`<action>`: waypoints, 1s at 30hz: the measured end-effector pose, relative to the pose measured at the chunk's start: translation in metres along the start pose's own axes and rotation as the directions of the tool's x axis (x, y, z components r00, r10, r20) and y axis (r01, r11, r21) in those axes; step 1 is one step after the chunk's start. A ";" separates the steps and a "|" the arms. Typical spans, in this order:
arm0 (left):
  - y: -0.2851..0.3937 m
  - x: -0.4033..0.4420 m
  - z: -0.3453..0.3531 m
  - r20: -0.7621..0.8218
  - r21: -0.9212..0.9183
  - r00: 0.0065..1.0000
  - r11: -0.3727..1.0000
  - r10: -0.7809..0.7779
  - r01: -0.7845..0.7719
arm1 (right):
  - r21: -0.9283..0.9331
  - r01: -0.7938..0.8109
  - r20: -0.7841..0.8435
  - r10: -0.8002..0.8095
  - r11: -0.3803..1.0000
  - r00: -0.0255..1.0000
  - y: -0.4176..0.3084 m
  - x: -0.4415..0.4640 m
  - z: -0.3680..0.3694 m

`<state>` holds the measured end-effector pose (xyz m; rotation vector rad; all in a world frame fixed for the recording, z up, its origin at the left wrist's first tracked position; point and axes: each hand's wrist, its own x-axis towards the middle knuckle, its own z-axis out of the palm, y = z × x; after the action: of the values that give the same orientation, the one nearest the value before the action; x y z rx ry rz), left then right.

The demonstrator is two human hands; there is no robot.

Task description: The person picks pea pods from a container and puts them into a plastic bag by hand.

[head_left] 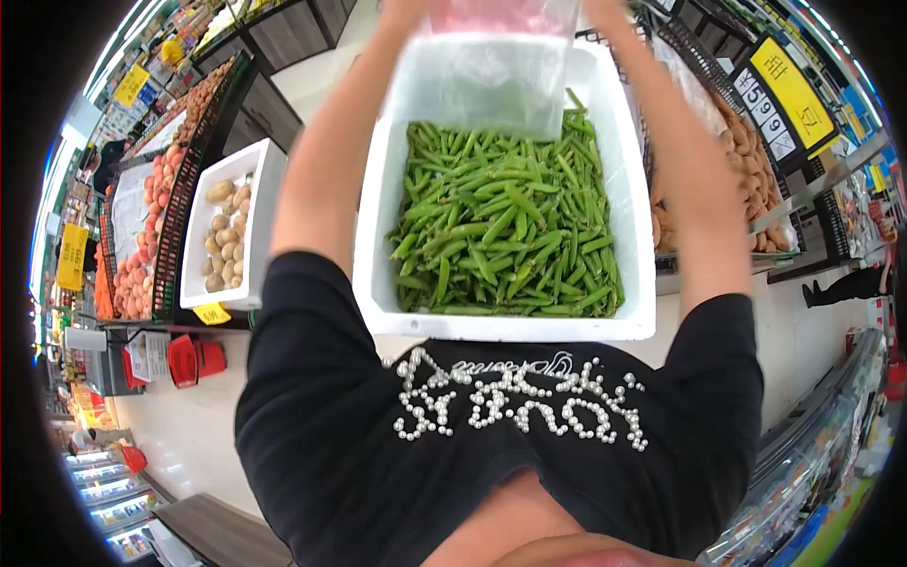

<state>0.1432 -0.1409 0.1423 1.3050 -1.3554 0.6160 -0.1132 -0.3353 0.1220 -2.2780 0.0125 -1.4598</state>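
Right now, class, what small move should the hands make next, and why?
Probably spread the clear bag wider between the left hand and the right hand: it hangs over loose green pods in the white box, seemingly with none inside.

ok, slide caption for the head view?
Clear bag between two forearms over a white box of green pods in a shop.

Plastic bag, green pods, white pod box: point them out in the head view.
Plastic bag (503, 83): head view, middle of its clear face.
Green pods (510, 222): head view, mid-heap.
White pod box (505, 328): head view, rim nearest the wearer's chest.
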 end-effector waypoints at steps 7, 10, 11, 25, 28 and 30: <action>0.019 -0.182 -0.004 0.434 0.196 0.897 0.981 -0.082 -0.005 | -0.339 -0.530 0.054 0.579 0.777 0.814 -0.122 -0.162 0.072; 0.021 -0.194 -0.011 0.494 0.282 0.837 0.954 -0.233 0.099 | -0.240 -0.682 0.099 0.716 0.691 0.691 -0.093 -0.184 0.058; 0.026 -0.196 -0.012 0.441 0.271 0.878 0.960 -0.184 0.066 | -0.124 -0.808 0.152 0.816 0.576 0.558 -0.090 -0.186 0.051; 0.148 -0.185 -0.045 0.827 -0.499 0.380 0.853 0.415 0.154 | -0.064 -0.889 0.212 0.877 0.454 0.432 -0.102 -0.187 0.049; 0.137 -0.181 -0.040 0.801 -0.535 0.443 0.814 0.404 0.225 | -0.079 -0.885 0.201 0.876 0.460 0.437 -0.111 -0.184 0.049; 0.132 -0.177 -0.040 0.784 -0.530 0.511 0.809 0.353 0.254 | -0.051 -0.877 0.196 0.865 0.479 0.461 -0.110 -0.185 0.051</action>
<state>-0.0016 -0.0099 0.0311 1.0237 -2.1838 -0.5760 -0.1756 -0.1747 -0.0158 -1.8207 0.9449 -0.6336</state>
